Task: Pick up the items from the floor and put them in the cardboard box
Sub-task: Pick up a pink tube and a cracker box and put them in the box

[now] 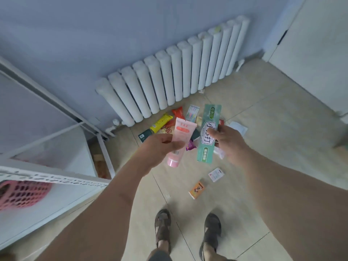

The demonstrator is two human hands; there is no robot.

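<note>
Hands above floor items: left (160, 147) around pink tube (181, 136), right (227, 140) around green box (208, 132).

A pink tube (181, 139) is held in the left hand (160, 147), and a long green box (208, 133) is gripped by the right hand (228, 141). Several packets (162, 123) are seen on the floor (263, 129) near a white radiator (169, 72). A pink basket (22, 194) is placed at the left.

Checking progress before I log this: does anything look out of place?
Yes. Packets lie scattered on the floor by the radiator, including a yellow packet and an orange box. The cardboard box isn't in view.
</note>
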